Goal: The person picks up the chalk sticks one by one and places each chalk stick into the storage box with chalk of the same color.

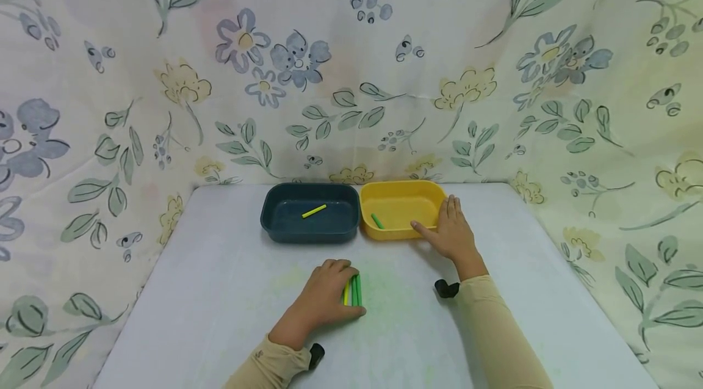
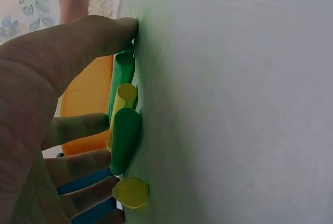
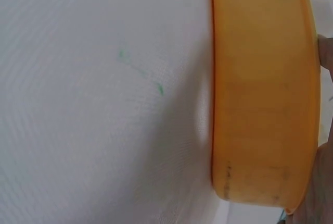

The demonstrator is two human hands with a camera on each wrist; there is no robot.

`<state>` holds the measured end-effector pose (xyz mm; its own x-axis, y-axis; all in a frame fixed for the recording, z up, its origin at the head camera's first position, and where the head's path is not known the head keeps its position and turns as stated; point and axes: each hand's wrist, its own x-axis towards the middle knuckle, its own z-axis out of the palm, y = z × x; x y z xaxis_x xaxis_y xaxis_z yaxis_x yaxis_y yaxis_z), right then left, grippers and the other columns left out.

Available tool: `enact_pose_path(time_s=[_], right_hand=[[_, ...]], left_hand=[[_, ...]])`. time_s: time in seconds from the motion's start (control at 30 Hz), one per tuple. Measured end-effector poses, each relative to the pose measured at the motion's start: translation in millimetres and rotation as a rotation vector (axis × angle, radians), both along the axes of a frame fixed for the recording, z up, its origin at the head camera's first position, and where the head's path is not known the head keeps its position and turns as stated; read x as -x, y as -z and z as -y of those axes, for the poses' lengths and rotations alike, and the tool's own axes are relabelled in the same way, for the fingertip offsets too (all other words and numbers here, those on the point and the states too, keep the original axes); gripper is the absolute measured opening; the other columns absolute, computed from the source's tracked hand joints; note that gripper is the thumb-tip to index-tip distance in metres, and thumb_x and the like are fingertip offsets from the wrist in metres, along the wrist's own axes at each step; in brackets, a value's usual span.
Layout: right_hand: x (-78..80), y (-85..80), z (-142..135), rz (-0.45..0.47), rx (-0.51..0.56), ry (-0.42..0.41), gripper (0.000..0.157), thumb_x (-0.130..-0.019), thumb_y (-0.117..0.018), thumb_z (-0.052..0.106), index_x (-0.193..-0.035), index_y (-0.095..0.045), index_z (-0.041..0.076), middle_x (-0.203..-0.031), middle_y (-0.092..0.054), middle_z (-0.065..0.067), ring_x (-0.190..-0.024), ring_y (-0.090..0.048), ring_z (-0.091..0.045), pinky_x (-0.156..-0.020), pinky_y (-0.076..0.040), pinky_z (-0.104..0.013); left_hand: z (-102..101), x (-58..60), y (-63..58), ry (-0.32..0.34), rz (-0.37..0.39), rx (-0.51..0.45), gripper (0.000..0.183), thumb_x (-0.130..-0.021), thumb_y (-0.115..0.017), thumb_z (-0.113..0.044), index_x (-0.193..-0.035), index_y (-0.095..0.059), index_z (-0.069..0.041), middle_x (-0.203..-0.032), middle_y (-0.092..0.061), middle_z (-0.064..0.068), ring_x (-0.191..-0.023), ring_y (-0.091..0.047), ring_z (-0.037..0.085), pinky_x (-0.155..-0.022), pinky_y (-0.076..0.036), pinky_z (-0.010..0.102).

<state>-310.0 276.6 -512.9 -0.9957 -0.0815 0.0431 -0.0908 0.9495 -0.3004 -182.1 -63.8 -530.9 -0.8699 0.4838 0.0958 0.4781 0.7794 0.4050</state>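
Several green chalk sticks point(image 2: 126, 139) and yellow chalk sticks point(image 2: 131, 192) lie side by side on the white table. My left hand point(image 1: 325, 294) arches over them, thumb by their near ends and fingers around the far side; part of the row is hidden under the palm. At the yellow tray point(image 1: 403, 234), my right hand point(image 1: 453, 233) rests on the front right corner, thumb on the front rim and straight fingers along the right side. A green chalk stick point(image 1: 377, 221) lies inside that tray.
Left of the yellow tray stands a dark blue tray point(image 1: 310, 236) with one yellow chalk stick point(image 1: 314, 211) in it. Green and yellow chalk dust marks the table point(image 1: 395, 328). A floral cloth point(image 1: 351, 71) hangs behind and at both sides.
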Motion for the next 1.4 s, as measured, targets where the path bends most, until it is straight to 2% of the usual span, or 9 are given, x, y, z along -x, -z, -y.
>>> enact_pose_path(time_s=[0.23, 0.6, 0.87, 1.2, 1.4], right_hand=[[0.3, -4.0, 1, 0.000, 0.000, 0.000, 0.128, -0.095, -0.040, 0.086, -0.164, 0.002, -0.014, -0.174, 0.007, -0.032, -0.164, 0.004, -0.048, -0.133, -0.010, -0.061], [-2.8, -2.6, -5, 0.002, 0.019, 0.007, 0.129, -0.095, -0.041, 0.086, -0.164, 0.002, -0.014, -0.174, 0.008, -0.033, -0.164, 0.004, -0.049, -0.133, -0.010, -0.063], [-2.8, 5.6, -6, -0.003, 0.022, -0.009, 0.129, -0.095, -0.040, 0.087, -0.164, 0.002, -0.014, -0.174, 0.009, -0.033, -0.164, 0.004, -0.050, -0.132, -0.011, -0.063], [2.8, 1.4, -2, 0.003, -0.002, -0.021, 0.129, -0.095, -0.038, 0.088, -0.163, 0.005, -0.013, -0.174, 0.009, -0.032, -0.164, 0.005, -0.049, -0.133, -0.008, -0.062], [2.0, -0.2, -2, 0.007, 0.007, -0.022, 0.130, -0.095, -0.039, 0.088, -0.163, 0.005, -0.014, -0.174, 0.010, -0.032, -0.164, 0.005, -0.049, -0.133, -0.009, -0.062]], left_hand=[[-1, 0.1, -7.0, -0.008, 0.010, -0.007, 0.074, -0.083, -0.083, -0.062, -0.138, -0.067, -0.016, -0.145, -0.061, 0.008, -0.133, -0.054, 0.031, -0.106, -0.050, 0.056], [-4, 4.3, -7.5, 0.019, -0.009, 0.001, 0.074, -0.080, -0.084, -0.064, -0.135, -0.068, -0.017, -0.142, -0.064, 0.006, -0.130, -0.056, 0.030, -0.102, -0.052, 0.053], [-4, 2.6, -4.1, 0.023, -0.003, -0.030, 0.073, -0.079, -0.085, -0.064, -0.132, -0.068, -0.017, -0.142, -0.063, 0.007, -0.129, -0.058, 0.030, -0.104, -0.053, 0.053], [-10, 5.6, -11.1, 0.004, -0.002, -0.059, 0.069, -0.082, -0.083, -0.064, -0.131, -0.067, -0.018, -0.140, -0.064, 0.003, -0.130, -0.058, 0.026, -0.108, -0.051, 0.051], [-15, 7.7, -13.1, -0.005, -0.056, -0.098, 0.071, -0.080, -0.085, -0.063, -0.132, -0.067, -0.018, -0.138, -0.066, 0.002, -0.130, -0.058, 0.024, -0.108, -0.052, 0.048]])
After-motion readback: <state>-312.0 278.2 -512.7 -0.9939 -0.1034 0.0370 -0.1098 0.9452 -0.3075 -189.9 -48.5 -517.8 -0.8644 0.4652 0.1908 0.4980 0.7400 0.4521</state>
